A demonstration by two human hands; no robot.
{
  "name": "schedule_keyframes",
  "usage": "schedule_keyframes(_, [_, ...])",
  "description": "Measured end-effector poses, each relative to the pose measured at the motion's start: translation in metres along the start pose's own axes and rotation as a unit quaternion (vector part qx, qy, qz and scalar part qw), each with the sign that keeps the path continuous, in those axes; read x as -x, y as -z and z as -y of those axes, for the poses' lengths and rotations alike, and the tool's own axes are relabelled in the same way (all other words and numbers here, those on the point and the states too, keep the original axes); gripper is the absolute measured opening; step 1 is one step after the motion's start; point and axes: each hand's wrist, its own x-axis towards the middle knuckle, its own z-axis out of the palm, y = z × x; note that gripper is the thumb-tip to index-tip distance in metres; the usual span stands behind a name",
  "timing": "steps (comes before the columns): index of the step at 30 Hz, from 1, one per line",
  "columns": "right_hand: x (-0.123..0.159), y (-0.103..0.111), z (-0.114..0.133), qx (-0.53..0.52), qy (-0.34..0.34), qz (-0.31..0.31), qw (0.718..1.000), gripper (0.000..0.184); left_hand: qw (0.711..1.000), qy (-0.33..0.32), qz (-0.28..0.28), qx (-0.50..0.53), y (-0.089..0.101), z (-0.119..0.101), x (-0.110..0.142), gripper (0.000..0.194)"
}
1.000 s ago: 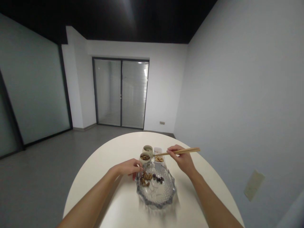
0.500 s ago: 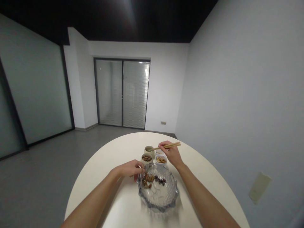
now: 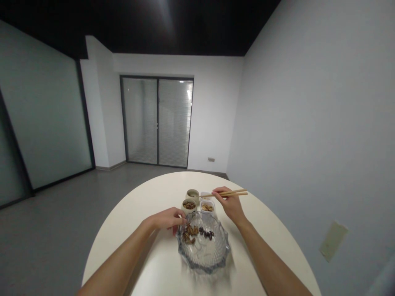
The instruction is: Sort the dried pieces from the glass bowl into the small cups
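Note:
A clear glass bowl [image 3: 203,261] with a scalloped rim stands on the table. Brown striped pieces that look like nuts [image 3: 189,234] and dark date-like pieces [image 3: 206,233] lie in its far half. My left hand [image 3: 168,218] is closed on the bowl's left rim. Wooden chopsticks [image 3: 236,192] are gripped in my right hand [image 3: 228,203], beyond the bowl. Their tips are between a greenish cup [image 3: 192,199] and a small white dish [image 3: 205,194] partly hidden by them. I cannot make out anything held between the tips.
Closer to the bowl are a cup of brown pieces [image 3: 189,205] and a white dish of yellowish pieces [image 3: 207,206]. Everything stands on a round cream table [image 3: 148,271]. A white wall [image 3: 308,123] rises on the right, and glass doors [image 3: 157,123] are at the back.
My right hand has moved right and slightly down, drawing the chopstick tips back from over the greenish cup. My left hand stays at the bowl's rim. The view has shifted slightly.

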Motion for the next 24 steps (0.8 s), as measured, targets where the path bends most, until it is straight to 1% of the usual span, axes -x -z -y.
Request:
schedule_keyframes(2, [0.006,0.008,0.006,-0.017,-0.024,0.015,0.999,0.026,1.000,0.000,-0.002,-0.002,0.000,0.002,-0.001,0.036])
schedule_keyframes(6, [0.016,0.024,0.020,-0.065,-0.071,0.098,0.991,0.027,1.000,0.016,-0.009,-0.018,-0.001,-0.001,0.001,0.037])
schedule_keyframes(10, [0.021,0.029,0.030,-0.075,-0.086,0.156,0.981,0.025,1.000,0.022,-0.006,-0.020,-0.001,-0.006,0.003,0.042])
schedule_keyframes(18, [0.027,0.023,0.033,-0.056,-0.069,0.191,0.978,0.023,1.000,0.019,-0.001,-0.006,-0.001,-0.005,0.002,0.042])
schedule_keyframes(24, [0.026,0.027,0.035,-0.038,-0.063,0.215,0.974,0.026,1.000,0.018,0.001,-0.011,-0.001,-0.008,0.003,0.041])
